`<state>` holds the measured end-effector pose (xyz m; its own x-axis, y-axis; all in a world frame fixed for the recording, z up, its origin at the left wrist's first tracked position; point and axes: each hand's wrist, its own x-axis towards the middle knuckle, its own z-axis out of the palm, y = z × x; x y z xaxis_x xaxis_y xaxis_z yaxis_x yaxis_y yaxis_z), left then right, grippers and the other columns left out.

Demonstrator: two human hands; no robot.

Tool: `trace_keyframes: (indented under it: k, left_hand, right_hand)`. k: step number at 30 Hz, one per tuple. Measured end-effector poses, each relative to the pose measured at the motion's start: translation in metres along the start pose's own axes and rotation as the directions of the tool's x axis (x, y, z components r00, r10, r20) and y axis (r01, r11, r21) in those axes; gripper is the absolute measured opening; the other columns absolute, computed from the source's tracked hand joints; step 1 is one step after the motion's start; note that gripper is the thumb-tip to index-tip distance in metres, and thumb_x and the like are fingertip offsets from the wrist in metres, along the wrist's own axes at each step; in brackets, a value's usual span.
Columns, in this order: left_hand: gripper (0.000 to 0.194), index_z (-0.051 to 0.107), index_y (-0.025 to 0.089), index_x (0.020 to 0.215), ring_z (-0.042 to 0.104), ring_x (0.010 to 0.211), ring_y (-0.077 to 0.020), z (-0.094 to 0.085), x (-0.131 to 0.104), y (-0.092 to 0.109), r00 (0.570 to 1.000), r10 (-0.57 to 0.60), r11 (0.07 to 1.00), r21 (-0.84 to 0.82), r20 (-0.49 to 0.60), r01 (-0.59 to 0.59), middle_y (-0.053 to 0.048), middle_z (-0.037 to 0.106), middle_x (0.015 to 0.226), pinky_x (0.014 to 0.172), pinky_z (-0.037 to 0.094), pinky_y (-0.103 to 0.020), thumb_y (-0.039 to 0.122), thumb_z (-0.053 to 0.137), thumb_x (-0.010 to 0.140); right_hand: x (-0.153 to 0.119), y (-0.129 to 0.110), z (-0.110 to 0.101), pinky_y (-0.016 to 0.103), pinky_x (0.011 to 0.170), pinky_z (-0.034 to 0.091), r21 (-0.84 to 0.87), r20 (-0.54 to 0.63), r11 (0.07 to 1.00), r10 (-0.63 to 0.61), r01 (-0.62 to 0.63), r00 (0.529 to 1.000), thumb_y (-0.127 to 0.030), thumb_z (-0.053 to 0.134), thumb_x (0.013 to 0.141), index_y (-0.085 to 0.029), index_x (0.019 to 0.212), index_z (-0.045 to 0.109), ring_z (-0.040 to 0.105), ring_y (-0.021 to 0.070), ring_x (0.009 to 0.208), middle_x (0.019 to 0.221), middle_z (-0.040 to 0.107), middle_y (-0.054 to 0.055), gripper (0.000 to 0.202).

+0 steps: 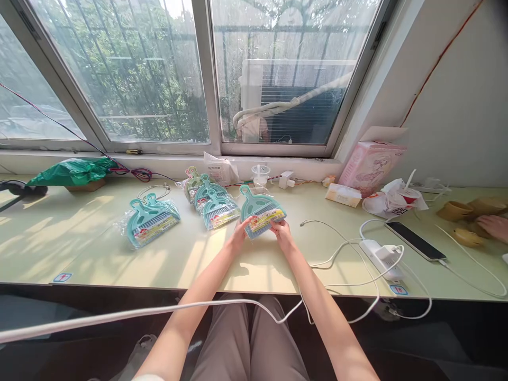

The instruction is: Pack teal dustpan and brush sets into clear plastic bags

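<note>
A teal dustpan-and-brush set (261, 211) with a yellow label is held up just above the table, its handle pointing away from me. My left hand (239, 233) grips its lower left corner, and my right hand (281, 231) grips its lower right corner. Just left of it, more wrapped sets (219, 210) lie overlapping, one of them with a greener handle. Farther left, another wrapped pair (153, 222) rests on the pale table (99, 259).
White cables and a power strip (381, 259) lie right of my right arm, beside a phone (415, 241). Behind stand a plastic cup (260, 175) and a pink box (371, 166). A green bag (73, 172) sits back left. Another person's hand (493, 226) is at the right edge.
</note>
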<state>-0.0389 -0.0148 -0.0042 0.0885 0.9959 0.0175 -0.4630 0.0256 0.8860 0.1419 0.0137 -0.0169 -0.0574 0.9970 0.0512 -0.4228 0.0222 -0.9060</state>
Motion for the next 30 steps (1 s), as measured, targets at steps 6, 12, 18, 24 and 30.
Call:
trace_keyframes:
  k: [6,12,18,24,30]
  left_hand:
    - [0.073,0.058,0.02,0.137,0.065,0.119,-0.0359,-0.003,0.001,0.006,0.99,0.136,0.984,0.111,0.022,-0.138,-0.012,0.07,0.128,0.105,0.049,-0.052,0.038,0.087,0.073]
    - [0.092,0.051,0.023,0.145,0.064,0.121,-0.0316,0.0,0.0,0.003,0.975,0.221,0.955,0.199,0.01,-0.219,-0.012,0.07,0.127,0.107,0.048,-0.049,0.027,0.093,0.063]
    - [0.095,0.051,0.025,0.147,0.062,0.126,-0.0295,0.002,0.001,0.001,0.972,0.232,0.946,0.227,0.03,-0.233,-0.01,0.07,0.129,0.112,0.045,-0.048,0.021,0.092,0.061]
    - [0.094,0.052,0.025,0.145,0.057,0.134,-0.0317,0.007,0.0,-0.004,0.96,0.276,0.914,0.295,0.05,-0.278,-0.012,0.064,0.139,0.117,0.04,-0.05,0.018,0.092,0.06]
    - [0.092,0.049,0.025,0.148,0.053,0.137,-0.0326,-0.001,0.003,-0.003,0.946,0.323,0.913,0.276,-0.036,-0.301,-0.012,0.063,0.141,0.115,0.042,-0.05,0.024,0.089,0.065]
  right_hand:
    - [0.0,0.0,0.0,0.044,0.093,0.06,0.013,-0.017,0.997,0.073,-0.073,0.997,-0.029,0.073,0.061,-0.022,0.085,0.064,0.073,0.0269,0.093,0.089,0.077,0.003,0.026]
    - [0.013,0.006,-0.008,0.038,0.082,0.063,0.013,-0.066,0.988,0.157,-0.157,0.985,-0.037,0.073,0.068,-0.025,0.086,0.062,0.074,0.0232,0.085,0.085,0.076,0.002,0.025]
    - [0.017,0.012,-0.008,0.035,0.07,0.063,0.024,-0.191,0.986,0.168,-0.167,0.967,-0.052,0.08,0.069,-0.024,0.089,0.063,0.075,0.0231,0.077,0.078,0.076,0.003,0.039]
    - [0.013,0.013,-0.008,0.032,0.068,0.062,0.04,-0.306,0.991,0.135,-0.128,0.942,-0.045,0.083,0.066,-0.023,0.088,0.065,0.075,0.0226,0.08,0.085,0.078,0.004,0.035]
    - [0.005,0.002,0.0,0.034,0.087,0.062,0.032,-0.06,0.992,0.123,-0.122,0.991,-0.044,0.08,0.07,-0.021,0.091,0.069,0.074,0.0251,0.099,0.094,0.079,0.005,0.033]
